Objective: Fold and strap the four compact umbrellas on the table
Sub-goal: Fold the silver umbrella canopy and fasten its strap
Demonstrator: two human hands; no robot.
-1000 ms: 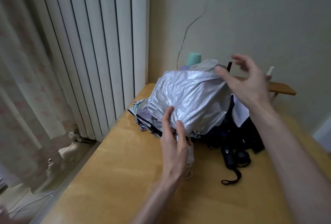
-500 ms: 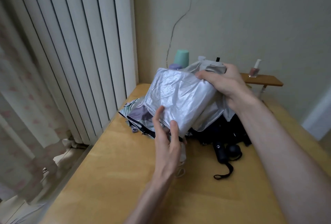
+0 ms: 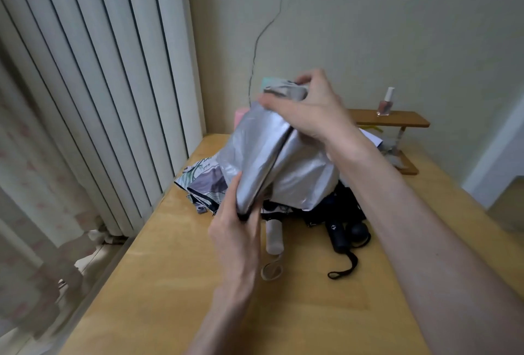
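A pale yellow wooden surface [image 3: 175, 283] is set in a corner between white vertical blinds [image 3: 99, 71] and a cream wall with a thin dark crack [image 3: 263, 31]. A compact umbrella with a crumpled silver canopy [image 3: 255, 156] is held up above the far half of the surface, tilted, its lower end nearer the camera. The lower end is gripped by the left grip [image 3: 235, 238], the thumb laid on the silver cloth and the fingers curled behind it. The upper end is pinched by the right grip [image 3: 309, 110], closed round a bunched fold of the cloth.

A white cylindrical handle [image 3: 274, 237] with a pale loop strap [image 3: 271, 271] lies on the surface just below the canopy. To the left, a loose flower-printed umbrella canopy with dark edging [image 3: 202, 181] is spread on the surface. To the right, a black compact umbrella handle [image 3: 337, 237] with a black wrist strap [image 3: 344, 268] is seen beneath dark cloth. At the back right, a pink nail polish bottle with a white cap [image 3: 386, 102] stands on a small brown wooden shelf [image 3: 391, 120].
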